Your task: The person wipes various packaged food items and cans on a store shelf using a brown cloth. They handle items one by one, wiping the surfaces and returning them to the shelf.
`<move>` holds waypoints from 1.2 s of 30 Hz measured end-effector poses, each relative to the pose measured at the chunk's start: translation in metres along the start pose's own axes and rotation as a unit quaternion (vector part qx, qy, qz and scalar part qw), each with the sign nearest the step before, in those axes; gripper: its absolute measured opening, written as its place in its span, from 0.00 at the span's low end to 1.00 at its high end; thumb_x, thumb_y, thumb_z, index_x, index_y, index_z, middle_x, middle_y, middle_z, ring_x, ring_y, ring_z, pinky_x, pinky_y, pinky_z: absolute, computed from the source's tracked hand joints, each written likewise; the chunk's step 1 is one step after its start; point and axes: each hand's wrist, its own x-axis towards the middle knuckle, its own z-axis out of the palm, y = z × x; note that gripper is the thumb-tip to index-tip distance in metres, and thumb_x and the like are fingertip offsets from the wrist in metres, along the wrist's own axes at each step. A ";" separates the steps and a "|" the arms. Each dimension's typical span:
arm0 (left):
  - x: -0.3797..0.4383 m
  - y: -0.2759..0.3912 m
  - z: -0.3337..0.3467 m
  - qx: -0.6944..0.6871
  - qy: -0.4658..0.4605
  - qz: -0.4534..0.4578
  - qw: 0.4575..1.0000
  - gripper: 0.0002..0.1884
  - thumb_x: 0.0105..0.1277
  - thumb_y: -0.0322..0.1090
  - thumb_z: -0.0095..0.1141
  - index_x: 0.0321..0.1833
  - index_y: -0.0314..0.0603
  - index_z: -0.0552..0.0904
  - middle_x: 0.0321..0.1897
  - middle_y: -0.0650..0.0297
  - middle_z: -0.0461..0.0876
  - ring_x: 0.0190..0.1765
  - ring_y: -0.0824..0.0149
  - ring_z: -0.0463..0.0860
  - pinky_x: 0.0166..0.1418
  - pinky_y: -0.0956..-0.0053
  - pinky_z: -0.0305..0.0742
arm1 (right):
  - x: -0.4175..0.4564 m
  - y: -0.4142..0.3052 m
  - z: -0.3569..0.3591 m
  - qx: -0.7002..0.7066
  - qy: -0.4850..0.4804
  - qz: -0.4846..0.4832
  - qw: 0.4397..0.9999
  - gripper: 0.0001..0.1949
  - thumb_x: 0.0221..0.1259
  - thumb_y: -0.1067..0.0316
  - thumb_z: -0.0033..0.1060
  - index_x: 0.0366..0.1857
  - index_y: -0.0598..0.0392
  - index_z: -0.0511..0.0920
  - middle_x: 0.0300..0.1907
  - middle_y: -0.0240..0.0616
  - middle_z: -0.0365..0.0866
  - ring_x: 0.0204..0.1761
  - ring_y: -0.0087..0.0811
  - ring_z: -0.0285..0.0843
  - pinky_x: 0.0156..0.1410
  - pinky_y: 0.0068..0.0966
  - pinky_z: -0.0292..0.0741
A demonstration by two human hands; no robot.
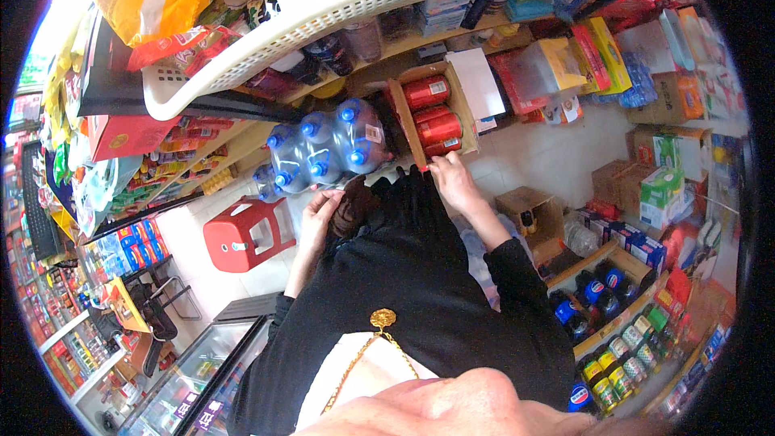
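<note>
An open cardboard carton (402, 116) of red cans (437, 127) is in front of me, tilted so that the cans show on their sides. My right hand (455, 180) pinches its near edge with thumb and fingers. To the left, several large clear bottles with blue caps (324, 144) stand in shrink wrap. Just below them is my left hand (319, 213), thumb and fingertips close together. Whether anything thin lies between those fingertips cannot be made out. Dark hair or cloth hides what is directly below the carton and bottles.
A white plastic basket (387, 3) of packets overhangs the shelf ahead. On the tiled floor at left lies a red plastic stool (233, 242). At right are an open cardboard box (533, 218) and dark bottles with blue labels (596, 290). A glass-topped freezer (194, 369) stands lower left.
</note>
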 end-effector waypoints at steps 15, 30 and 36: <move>-0.020 -0.016 -0.003 -0.058 0.060 -0.018 0.996 0.08 0.72 0.34 0.59 0.47 0.37 0.84 0.42 0.66 0.85 0.43 0.76 0.81 0.50 0.81 0.75 | 0.120 0.043 0.001 -0.396 -0.094 -0.194 0.892 0.18 0.52 0.75 0.53 0.50 0.60 0.75 0.45 0.48 0.76 0.51 0.46 0.73 0.58 0.44 0.69; -0.022 -0.013 0.004 -0.062 0.061 -0.047 0.995 0.09 0.72 0.35 0.59 0.47 0.37 0.83 0.40 0.68 0.84 0.42 0.77 0.81 0.47 0.82 0.75 | 0.121 0.019 -0.028 -0.301 -0.034 -0.143 0.942 0.18 0.59 0.77 0.51 0.55 0.58 0.73 0.50 0.53 0.73 0.55 0.50 0.73 0.57 0.40 0.76; -0.015 -0.014 0.006 -0.051 0.038 -0.033 0.997 0.08 0.72 0.34 0.58 0.47 0.37 0.83 0.41 0.68 0.84 0.43 0.77 0.80 0.50 0.81 0.74 | 0.117 0.013 -0.030 -0.278 -0.040 -0.123 0.952 0.22 0.54 0.81 0.55 0.56 0.61 0.71 0.55 0.59 0.69 0.54 0.55 0.74 0.55 0.44 0.79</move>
